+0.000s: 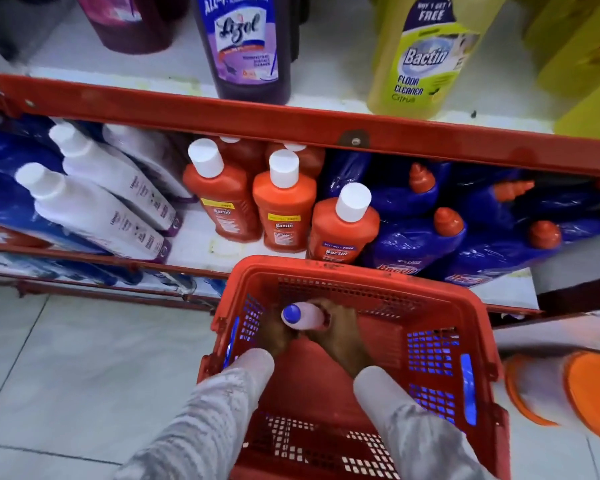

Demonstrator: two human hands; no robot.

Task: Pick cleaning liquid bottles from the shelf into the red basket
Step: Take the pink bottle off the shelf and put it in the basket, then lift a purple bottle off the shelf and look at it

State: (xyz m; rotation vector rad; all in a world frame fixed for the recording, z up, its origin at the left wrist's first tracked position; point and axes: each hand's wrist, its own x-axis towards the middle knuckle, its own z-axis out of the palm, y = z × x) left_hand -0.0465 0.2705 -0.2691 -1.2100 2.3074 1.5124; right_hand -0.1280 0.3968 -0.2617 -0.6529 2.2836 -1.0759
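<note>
The red basket (378, 282) stands on the floor in front of the lower shelf. Both my hands reach down inside it, holding one pale bottle with a blue cap (300, 316) near the basket's far left corner. My left hand (274, 336) grips its left side and my right hand (340, 336) wraps its right side. On the lower shelf stand orange Bactin bottles (284, 206) with white caps, white bottles (94, 209) leaning at the left, and blue bottles with orange caps (426, 233) at the right.
The upper shelf, with its red front rail (222, 112), carries a purple Lizol bottle (246, 46) and a yellow Bactin floor cleaner (426, 53). Orange-lidded tubs (568, 393) lie at the right beside the basket. Grey floor tiles (66, 358) stretch to the left.
</note>
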